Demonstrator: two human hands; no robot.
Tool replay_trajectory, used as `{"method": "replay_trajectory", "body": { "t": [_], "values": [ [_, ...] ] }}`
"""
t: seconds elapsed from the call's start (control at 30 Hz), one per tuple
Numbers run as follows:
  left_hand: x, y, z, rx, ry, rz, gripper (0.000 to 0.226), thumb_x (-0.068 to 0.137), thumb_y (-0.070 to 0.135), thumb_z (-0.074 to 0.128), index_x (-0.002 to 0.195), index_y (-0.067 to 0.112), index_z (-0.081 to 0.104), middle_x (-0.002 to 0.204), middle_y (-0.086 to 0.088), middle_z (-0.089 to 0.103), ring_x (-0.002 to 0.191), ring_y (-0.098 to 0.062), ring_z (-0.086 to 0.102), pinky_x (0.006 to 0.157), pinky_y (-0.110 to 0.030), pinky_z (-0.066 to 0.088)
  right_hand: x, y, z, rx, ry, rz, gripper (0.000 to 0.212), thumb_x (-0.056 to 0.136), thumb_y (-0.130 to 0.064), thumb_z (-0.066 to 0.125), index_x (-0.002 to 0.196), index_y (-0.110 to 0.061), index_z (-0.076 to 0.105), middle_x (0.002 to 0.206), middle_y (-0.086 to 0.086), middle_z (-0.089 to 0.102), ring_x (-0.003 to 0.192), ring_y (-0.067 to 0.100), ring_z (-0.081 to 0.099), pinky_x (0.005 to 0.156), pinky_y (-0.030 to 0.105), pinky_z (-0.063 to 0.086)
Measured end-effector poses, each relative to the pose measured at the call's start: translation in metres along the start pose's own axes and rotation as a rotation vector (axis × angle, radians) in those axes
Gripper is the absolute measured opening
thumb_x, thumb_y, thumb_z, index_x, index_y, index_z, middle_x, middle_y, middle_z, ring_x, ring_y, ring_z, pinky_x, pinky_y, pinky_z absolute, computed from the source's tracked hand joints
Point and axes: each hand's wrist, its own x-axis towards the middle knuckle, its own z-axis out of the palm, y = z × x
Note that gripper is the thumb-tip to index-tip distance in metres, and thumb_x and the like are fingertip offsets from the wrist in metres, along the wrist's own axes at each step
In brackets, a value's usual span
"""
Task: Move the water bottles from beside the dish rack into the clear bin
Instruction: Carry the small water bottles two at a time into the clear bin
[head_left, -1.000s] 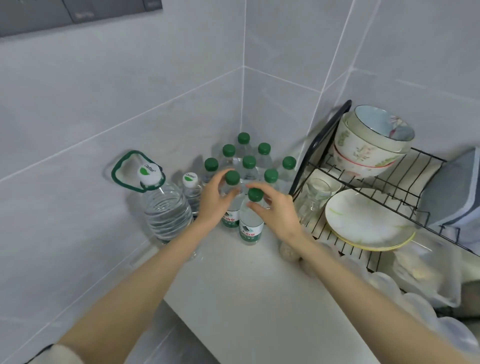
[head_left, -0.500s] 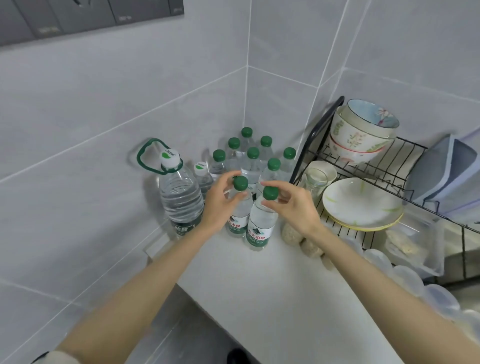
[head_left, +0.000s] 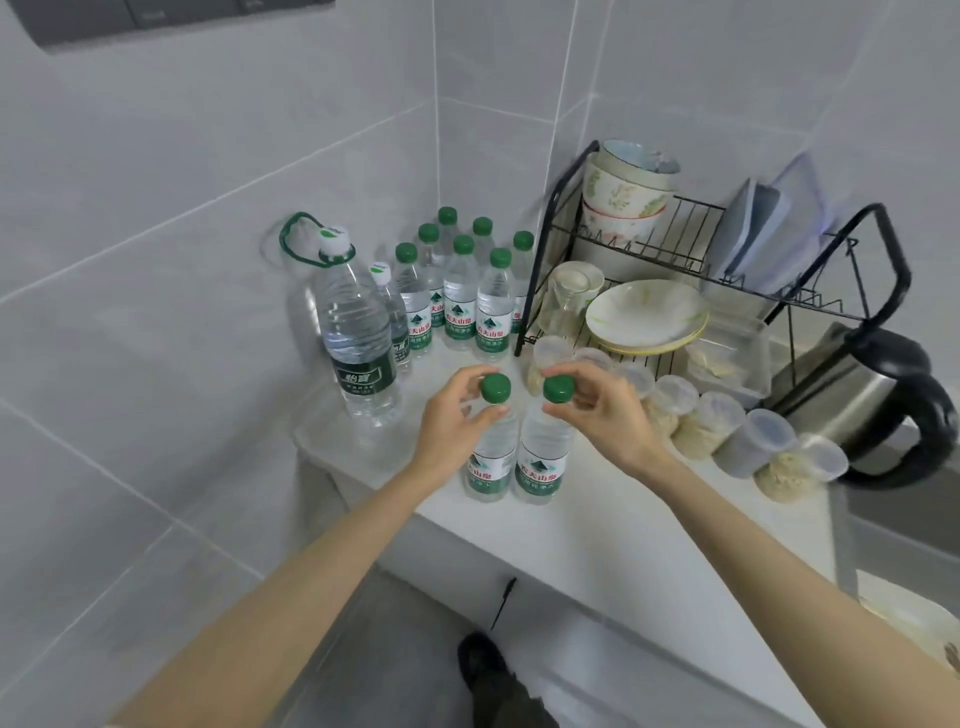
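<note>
My left hand (head_left: 453, 420) pinches the neck of a small green-capped water bottle (head_left: 491, 465) just under its cap. Right beside it, my right hand (head_left: 608, 415) pinches the neck of a second such bottle (head_left: 542, 467). Both bottles are upright near the counter's front edge, labels facing me. Several more green-capped bottles (head_left: 460, 291) stand clustered in the corner, left of the black wire dish rack (head_left: 675, 249). No clear bin is in view.
A large handled water bottle (head_left: 358, 332) and a white-capped bottle (head_left: 390, 312) stand by the left wall. The rack holds bowls (head_left: 623, 192) and plates (head_left: 647, 314). Lidded plastic tubs (head_left: 722, 426) line the counter, with a steel kettle (head_left: 872, 410) at right.
Both hands have drawn the two bottles away from the corner cluster toward me and the counter's front edge. The view has pulled back, showing the kettle and the floor.
</note>
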Motion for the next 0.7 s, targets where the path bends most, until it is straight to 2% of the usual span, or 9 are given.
{"method": "replay_trajectory", "body": {
  "t": [0.1, 0.23, 0.27, 0.37, 0.47, 0.53, 0.6, 0.7],
  "values": [
    [-0.013, 0.001, 0.007, -0.013, -0.002, -0.01, 0.043, 0.078, 0.011, 0.076, 0.116, 0.018, 0.059, 0.109, 0.007, 0.066, 0.111, -0.013, 0.059, 0.096, -0.023, 0.044, -0.018, 0.001, 0.0, 0.018, -0.001, 0.017, 0.039, 0.078, 0.002, 0.075, 0.103, -0.025, 0.065, 0.104, 0.005, 0.071, 0.094, 0.025, 0.068, 0.088, 0.033, 0.051],
    [-0.024, 0.003, 0.014, -0.004, -0.029, -0.009, 0.041, 0.08, 0.012, 0.075, 0.116, 0.022, 0.058, 0.108, 0.013, 0.065, 0.113, -0.012, 0.058, 0.102, -0.029, 0.042, -0.038, 0.004, 0.0, 0.062, 0.017, 0.04, 0.04, 0.08, -0.001, 0.075, 0.104, -0.03, 0.061, 0.099, 0.01, 0.07, 0.094, 0.035, 0.062, 0.084, 0.041, 0.05],
    [-0.025, 0.003, 0.014, 0.012, -0.035, -0.001, 0.042, 0.08, 0.012, 0.075, 0.118, 0.022, 0.057, 0.109, 0.014, 0.064, 0.114, -0.012, 0.057, 0.104, -0.029, 0.041, -0.042, 0.006, 0.0, 0.078, 0.031, 0.049, 0.041, 0.08, -0.001, 0.074, 0.105, -0.03, 0.06, 0.1, 0.008, 0.07, 0.095, 0.032, 0.063, 0.085, 0.041, 0.049],
    [-0.027, -0.003, 0.009, 0.079, -0.062, 0.025, 0.052, 0.08, 0.011, 0.075, 0.126, 0.021, 0.053, 0.119, 0.009, 0.062, 0.121, -0.014, 0.054, 0.107, -0.032, 0.041, -0.051, 0.009, 0.003, 0.114, 0.07, 0.098, 0.042, 0.082, -0.007, 0.074, 0.114, -0.029, 0.057, 0.11, -0.007, 0.068, 0.107, 0.007, 0.063, 0.09, 0.034, 0.05],
    [-0.03, -0.012, 0.007, 0.06, -0.089, -0.013, 0.06, 0.078, 0.012, 0.077, 0.129, 0.022, 0.049, 0.125, 0.011, 0.058, 0.125, -0.012, 0.051, 0.108, -0.036, 0.04, -0.06, 0.018, 0.006, 0.104, 0.068, 0.118, 0.05, 0.081, -0.012, 0.076, 0.123, -0.029, 0.053, 0.116, -0.015, 0.065, 0.114, 0.003, 0.059, 0.087, 0.028, 0.052],
    [-0.033, -0.02, 0.007, 0.04, -0.093, -0.046, 0.063, 0.076, 0.011, 0.079, 0.127, 0.028, 0.047, 0.122, 0.017, 0.056, 0.122, -0.011, 0.052, 0.106, -0.035, 0.043, -0.067, 0.027, 0.009, 0.089, 0.067, 0.137, 0.057, 0.078, -0.012, 0.079, 0.124, -0.031, 0.051, 0.118, -0.02, 0.062, 0.116, 0.005, 0.057, 0.09, 0.029, 0.053],
    [-0.035, -0.028, 0.007, 0.01, -0.095, -0.086, 0.067, 0.074, 0.01, 0.08, 0.121, 0.041, 0.044, 0.119, 0.02, 0.055, 0.118, -0.009, 0.054, 0.101, -0.032, 0.047, -0.073, 0.037, 0.015, 0.088, 0.072, 0.168, 0.062, 0.075, -0.01, 0.081, 0.125, -0.031, 0.05, 0.12, -0.015, 0.062, 0.118, 0.008, 0.056, 0.09, 0.031, 0.054],
    [-0.036, -0.041, 0.008, 0.006, -0.096, -0.117, 0.075, 0.072, 0.011, 0.082, 0.115, 0.054, 0.038, 0.119, 0.011, 0.055, 0.116, -0.011, 0.056, 0.093, -0.021, 0.049, -0.08, 0.051, 0.024, 0.123, 0.09, 0.226, 0.07, 0.071, -0.008, 0.083, 0.127, -0.028, 0.047, 0.124, -0.005, 0.061, 0.117, 0.014, 0.057, 0.082, 0.021, 0.054]
  ]
}}
